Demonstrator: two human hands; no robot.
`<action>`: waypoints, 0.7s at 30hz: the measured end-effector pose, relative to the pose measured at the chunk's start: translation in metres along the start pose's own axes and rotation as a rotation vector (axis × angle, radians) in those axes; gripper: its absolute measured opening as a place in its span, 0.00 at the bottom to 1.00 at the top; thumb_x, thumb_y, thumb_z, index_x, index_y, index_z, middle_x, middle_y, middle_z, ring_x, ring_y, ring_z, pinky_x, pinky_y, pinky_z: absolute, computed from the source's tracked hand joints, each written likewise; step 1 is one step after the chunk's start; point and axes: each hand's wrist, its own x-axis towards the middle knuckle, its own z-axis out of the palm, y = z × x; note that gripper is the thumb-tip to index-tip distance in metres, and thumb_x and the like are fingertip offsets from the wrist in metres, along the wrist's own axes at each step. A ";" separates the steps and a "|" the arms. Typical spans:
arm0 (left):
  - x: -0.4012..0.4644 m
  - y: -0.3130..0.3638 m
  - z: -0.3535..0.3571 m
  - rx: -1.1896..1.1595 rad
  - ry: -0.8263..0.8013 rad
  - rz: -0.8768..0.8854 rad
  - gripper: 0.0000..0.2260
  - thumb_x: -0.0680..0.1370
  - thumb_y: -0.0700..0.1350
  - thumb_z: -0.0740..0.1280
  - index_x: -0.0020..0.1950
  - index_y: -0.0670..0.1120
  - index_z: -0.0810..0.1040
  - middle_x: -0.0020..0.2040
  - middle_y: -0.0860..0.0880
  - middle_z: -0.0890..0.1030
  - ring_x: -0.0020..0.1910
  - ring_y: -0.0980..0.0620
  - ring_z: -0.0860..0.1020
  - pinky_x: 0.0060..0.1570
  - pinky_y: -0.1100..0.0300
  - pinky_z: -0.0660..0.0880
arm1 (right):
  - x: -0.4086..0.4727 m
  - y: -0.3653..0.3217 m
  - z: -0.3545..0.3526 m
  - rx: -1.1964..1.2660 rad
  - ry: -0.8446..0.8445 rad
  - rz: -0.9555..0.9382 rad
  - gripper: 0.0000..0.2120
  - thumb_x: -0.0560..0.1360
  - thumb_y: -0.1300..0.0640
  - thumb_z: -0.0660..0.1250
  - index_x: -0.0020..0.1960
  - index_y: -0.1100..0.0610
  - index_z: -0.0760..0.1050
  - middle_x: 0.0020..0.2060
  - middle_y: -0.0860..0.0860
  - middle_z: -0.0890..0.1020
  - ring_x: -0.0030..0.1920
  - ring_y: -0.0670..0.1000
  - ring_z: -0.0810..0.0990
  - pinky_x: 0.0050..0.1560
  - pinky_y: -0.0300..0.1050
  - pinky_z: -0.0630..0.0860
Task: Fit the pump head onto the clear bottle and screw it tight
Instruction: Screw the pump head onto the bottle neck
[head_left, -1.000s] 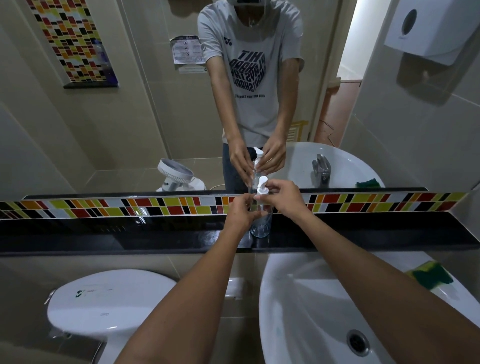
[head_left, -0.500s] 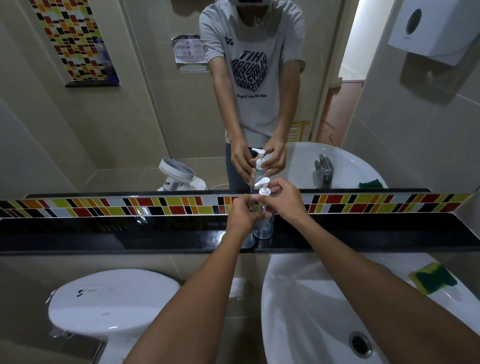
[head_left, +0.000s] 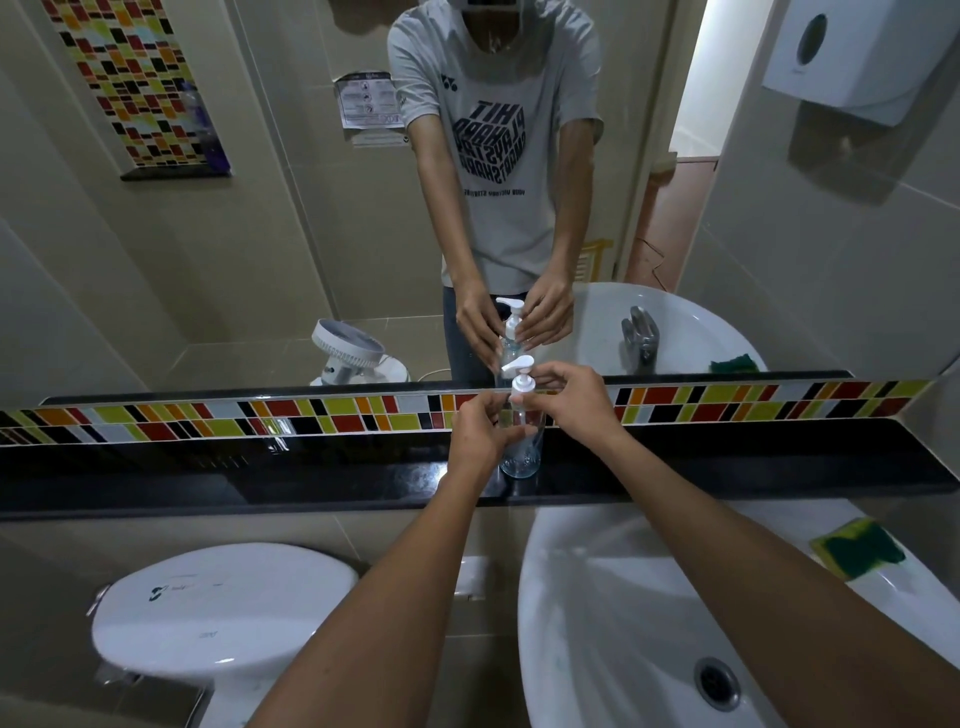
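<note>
A clear bottle (head_left: 521, 456) stands upright on the black ledge (head_left: 260, 478) below the mirror. The white pump head (head_left: 521, 382) sits on its neck, nozzle pointing left. My left hand (head_left: 480, 434) wraps the bottle's upper body from the left. From the right, my right hand (head_left: 574, 400) pinches the pump's collar with its fingertips. The bottle's shoulder is hidden behind my fingers. The mirror repeats the bottle and both hands.
A white basin (head_left: 623, 597) with a drain (head_left: 716, 682) lies under my right arm; a green-yellow sponge (head_left: 857, 551) rests on its right rim. A white toilet tank lid (head_left: 218, 608) is lower left. A coloured tile strip (head_left: 208, 418) backs the ledge.
The pump nozzle has turned from pointing up and away to pointing left. My right hand's fingers shifted round the collar; the left hand kept its hold on the bottle.
</note>
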 end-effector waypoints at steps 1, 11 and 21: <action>0.000 -0.002 0.000 0.003 -0.001 -0.001 0.21 0.66 0.36 0.81 0.56 0.40 0.82 0.41 0.52 0.83 0.36 0.60 0.78 0.33 0.73 0.76 | 0.000 0.001 0.002 -0.011 0.016 -0.003 0.20 0.68 0.62 0.82 0.59 0.61 0.84 0.50 0.55 0.88 0.51 0.52 0.87 0.39 0.30 0.80; 0.001 -0.002 -0.003 0.029 -0.044 -0.037 0.19 0.69 0.33 0.78 0.58 0.37 0.79 0.40 0.53 0.79 0.34 0.63 0.75 0.30 0.77 0.73 | -0.001 -0.006 0.002 0.006 -0.026 -0.011 0.29 0.66 0.50 0.83 0.64 0.58 0.81 0.55 0.53 0.86 0.59 0.52 0.84 0.62 0.51 0.81; 0.003 -0.005 -0.001 0.031 -0.027 -0.023 0.25 0.66 0.39 0.81 0.63 0.41 0.80 0.54 0.46 0.85 0.52 0.50 0.83 0.54 0.55 0.81 | 0.000 -0.028 0.000 0.214 0.115 0.033 0.12 0.75 0.55 0.76 0.55 0.61 0.85 0.48 0.55 0.88 0.52 0.54 0.87 0.56 0.46 0.83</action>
